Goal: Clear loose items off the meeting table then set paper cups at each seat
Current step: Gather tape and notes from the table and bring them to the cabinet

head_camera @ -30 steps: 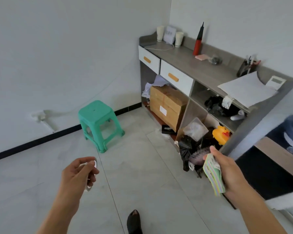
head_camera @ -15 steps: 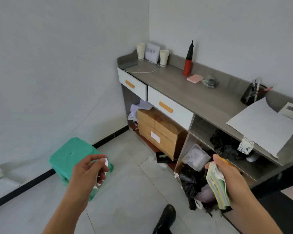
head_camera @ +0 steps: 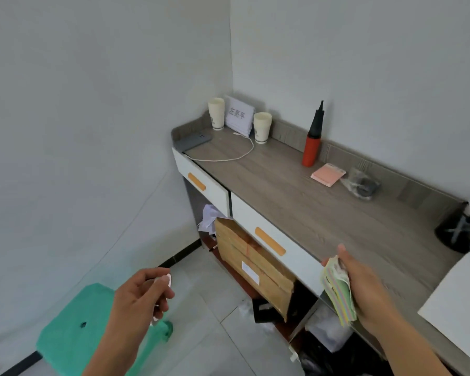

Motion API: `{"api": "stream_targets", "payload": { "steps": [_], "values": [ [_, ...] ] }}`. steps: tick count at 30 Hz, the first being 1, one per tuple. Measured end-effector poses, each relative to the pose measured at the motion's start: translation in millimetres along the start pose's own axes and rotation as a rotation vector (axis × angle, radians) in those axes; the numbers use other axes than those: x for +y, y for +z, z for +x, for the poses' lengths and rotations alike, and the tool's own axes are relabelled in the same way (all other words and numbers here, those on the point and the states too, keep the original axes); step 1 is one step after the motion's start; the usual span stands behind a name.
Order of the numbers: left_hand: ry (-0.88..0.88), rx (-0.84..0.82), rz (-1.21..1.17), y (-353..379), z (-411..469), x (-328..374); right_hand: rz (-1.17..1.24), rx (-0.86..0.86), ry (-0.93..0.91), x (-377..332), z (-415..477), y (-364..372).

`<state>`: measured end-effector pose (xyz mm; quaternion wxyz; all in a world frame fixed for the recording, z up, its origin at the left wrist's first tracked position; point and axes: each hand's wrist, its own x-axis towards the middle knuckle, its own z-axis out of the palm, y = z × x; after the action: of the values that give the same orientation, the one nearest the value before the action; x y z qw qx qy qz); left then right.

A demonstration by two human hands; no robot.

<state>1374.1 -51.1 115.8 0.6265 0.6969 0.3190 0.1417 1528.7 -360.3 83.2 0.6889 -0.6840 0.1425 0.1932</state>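
My right hand (head_camera: 369, 291) grips a thick pad of pastel coloured paper sheets (head_camera: 338, 293) at the front edge of the grey sideboard (head_camera: 296, 191). My left hand (head_camera: 140, 299) is closed around a small white and metal object (head_camera: 163, 280), held over the floor left of the sideboard. Two stacks of paper cups, the left stack (head_camera: 216, 113) and the right stack (head_camera: 262, 127), stand at the sideboard's far corner, either side of a white name card (head_camera: 238, 115). The meeting table is out of view.
On the sideboard lie a grey phone (head_camera: 197, 141) with a white cable (head_camera: 228, 156), a red and black pump (head_camera: 312, 139), a pink notepad (head_camera: 328, 175), a plastic bag (head_camera: 362, 181), a black pen holder (head_camera: 463, 232) and a white sheet (head_camera: 456, 308). A cardboard box (head_camera: 253, 264) sits underneath. A green stool (head_camera: 79, 329) stands on the floor at lower left.
I have stepped closer to the sideboard and the view has swung left along it. Both hands have risen, the right one now reaching the sideboard's front edge with the pad.
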Motion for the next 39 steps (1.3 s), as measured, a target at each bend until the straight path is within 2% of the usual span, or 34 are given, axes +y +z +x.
{"api": "stream_targets", "payload": {
  "steps": [7,11,14,19,23,28,32,36,39],
  "values": [
    [-0.01,-0.199,0.021,64,151,22,0.063,0.208,0.082,-20,108,11],
    [-0.004,-0.409,0.069,114,239,43,0.134,0.396,0.051,-48,164,23],
    [0.019,-0.597,0.125,148,292,61,0.172,0.468,0.039,-80,195,36],
    [0.104,-0.843,0.268,193,341,71,0.155,0.558,-0.008,-119,245,49],
    [0.163,-0.925,0.315,210,357,65,0.056,0.675,-0.009,-132,304,35],
    [0.278,-0.975,0.496,212,374,55,-0.129,0.747,0.04,-138,368,16],
    [0.404,-0.901,0.613,223,389,52,-0.527,0.767,0.059,-133,377,13],
    [0.469,-0.838,0.7,257,397,55,-0.913,0.752,-0.231,-112,350,23],
    [0.557,-0.793,0.758,301,411,54,-1.16,0.612,-0.362,-90,346,28]
  ]
}}
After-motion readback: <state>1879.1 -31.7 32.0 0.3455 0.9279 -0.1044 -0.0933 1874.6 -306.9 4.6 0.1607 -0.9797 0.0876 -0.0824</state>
